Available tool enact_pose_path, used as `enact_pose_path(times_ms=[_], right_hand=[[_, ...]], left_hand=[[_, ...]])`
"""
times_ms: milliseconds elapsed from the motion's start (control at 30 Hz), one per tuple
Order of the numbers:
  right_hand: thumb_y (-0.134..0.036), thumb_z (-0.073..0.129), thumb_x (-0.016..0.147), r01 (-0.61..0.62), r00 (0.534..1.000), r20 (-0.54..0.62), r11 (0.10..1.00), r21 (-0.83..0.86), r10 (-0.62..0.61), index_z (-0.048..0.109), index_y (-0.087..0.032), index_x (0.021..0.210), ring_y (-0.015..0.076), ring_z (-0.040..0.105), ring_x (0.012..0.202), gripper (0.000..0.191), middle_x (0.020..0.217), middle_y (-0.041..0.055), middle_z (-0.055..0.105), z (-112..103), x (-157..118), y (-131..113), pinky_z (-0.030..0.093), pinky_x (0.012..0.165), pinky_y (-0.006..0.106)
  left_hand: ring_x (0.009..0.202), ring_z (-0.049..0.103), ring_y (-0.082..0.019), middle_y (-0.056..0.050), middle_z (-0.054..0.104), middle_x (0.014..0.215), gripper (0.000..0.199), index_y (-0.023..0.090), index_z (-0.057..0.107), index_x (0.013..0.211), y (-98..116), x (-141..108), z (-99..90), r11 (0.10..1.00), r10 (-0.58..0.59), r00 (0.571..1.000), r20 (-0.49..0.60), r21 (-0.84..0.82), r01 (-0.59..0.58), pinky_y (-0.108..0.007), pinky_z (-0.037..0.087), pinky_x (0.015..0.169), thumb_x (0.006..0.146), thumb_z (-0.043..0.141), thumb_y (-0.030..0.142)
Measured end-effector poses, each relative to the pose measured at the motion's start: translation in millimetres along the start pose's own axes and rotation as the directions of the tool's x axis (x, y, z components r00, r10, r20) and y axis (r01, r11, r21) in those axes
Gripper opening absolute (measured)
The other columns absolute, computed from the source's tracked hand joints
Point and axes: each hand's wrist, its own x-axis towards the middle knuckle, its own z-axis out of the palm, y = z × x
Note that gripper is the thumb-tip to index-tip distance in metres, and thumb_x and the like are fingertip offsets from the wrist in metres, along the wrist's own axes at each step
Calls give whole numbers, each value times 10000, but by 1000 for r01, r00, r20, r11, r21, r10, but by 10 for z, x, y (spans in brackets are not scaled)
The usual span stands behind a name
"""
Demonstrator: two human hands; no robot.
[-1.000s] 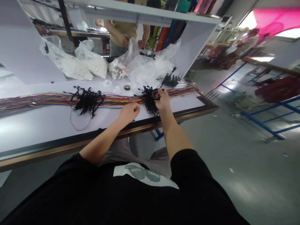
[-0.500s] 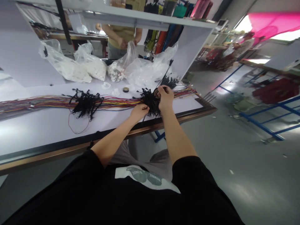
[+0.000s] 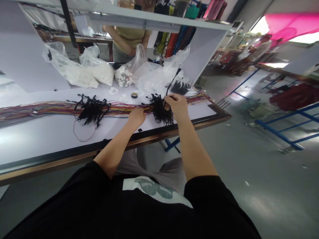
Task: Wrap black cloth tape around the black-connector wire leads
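Observation:
My right hand is closed on a roll of black tape, over the right-hand cluster of black cable ends. A thin black lead with a small connector at its tip sticks up from beside those fingers; whether they pinch it too is unclear. To the left, my left hand lies closed over the long bundle of coloured wires, its fingertips turned away from view. Another cluster of black cable ends rests farther left on the bundle. A small black scrap lies near the table's front edge.
Clear plastic bags of white parts stand along the back, below a shelf. A second tape roll lies behind the wires. Across the divider, a person stands. Blue-framed racks are at right.
My left hand has moved left from the black cable ends onto the coloured wires. My right hand has shifted slightly right and down. The black scrap now shows on the front edge.

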Motion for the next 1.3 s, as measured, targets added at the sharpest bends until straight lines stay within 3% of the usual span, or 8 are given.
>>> enact_pose_path(times_ms=[100, 233, 400, 500, 667, 900, 1067, 1300], right_hand=[[-243, 649, 657, -32, 998, 45, 999, -4, 32, 570, -174, 600, 53, 413, 372, 120, 419, -76, 489, -11, -159, -11, 315, 400, 197], [-293, 660, 648, -137, 964, 234, 990, 42, 123, 592, -166, 631, 56, 410, 399, 145, 454, -63, 510, 18, -543, -16, 314, 414, 206], [-349, 677, 683, -163, 932, 331, 986, 28, 145, 623, -177, 702, 74, 453, 485, 181, 535, -55, 534, -90, -1010, 31, 361, 489, 221], [-353, 632, 746, -98, 959, 268, 995, 14, 90, 672, -200, 864, 119, 552, 624, 197, 662, -22, 616, -242, -1178, 31, 450, 627, 276], [-349, 578, 821, 4, 988, 152, 999, 32, -9, 605, -281, 1120, 157, 613, 745, 308, 783, -14, 657, -328, -1392, -31, 486, 745, 342], [-433, 577, 824, 49, 998, 49, 997, -52, -47, 514, -262, 1042, 164, 625, 791, 284, 901, 7, 625, -216, -1573, -31, 507, 726, 340], [-373, 549, 834, 73, 996, 72, 970, -233, -57, 507, -258, 1031, 193, 651, 877, 232, 977, 33, 654, -200, -1604, -95, 520, 771, 366], [-272, 466, 859, 278, 955, 225, 846, -456, -192, 496, -249, 1174, 231, 650, 960, 317, 1076, 75, 675, -222, -1617, -120, 501, 811, 397]], left_hand=[[1178, 524, -267, -166, 615, 1218, 348, 97, 608, 1149, 62, -34, -38, 953, 19, 996, -82, -299, -43, -388, 388, 1004, 847, 493, 225], [1051, 605, -203, -98, 688, 1097, 330, 138, 650, 1086, 248, -171, -113, 477, 69, 988, -136, -866, -152, -337, 439, 937, 820, 567, 316], [668, 609, -111, -25, 689, 730, 227, 133, 661, 733, 284, -426, -125, 88, 62, 998, -15, -996, -21, -250, 484, 685, 650, 729, 334], [574, 590, -87, 7, 637, 662, 246, 142, 601, 701, 245, -614, -120, -34, 115, 989, 97, -994, 101, -234, 487, 607, 654, 731, 345], [368, 398, -29, 65, 522, 555, 181, 156, 549, 734, 267, -843, -92, 67, 88, 981, 171, -984, 166, -175, 302, 387, 720, 667, 293], [598, 503, -77, 26, 567, 667, 125, 171, 616, 849, 309, -1014, -70, 417, 48, 999, 5, -909, -15, -200, 418, 593, 807, 505, 135], [769, 582, -126, -30, 643, 872, 160, 166, 622, 912, 290, -1082, -84, 472, 125, 990, -64, -874, -116, -246, 468, 709, 765, 610, 227], [638, 525, -114, 28, 575, 648, 80, 173, 582, 692, 262, -1021, -52, 638, 166, 985, -48, -756, -144, -235, 417, 633, 767, 585, 200]])
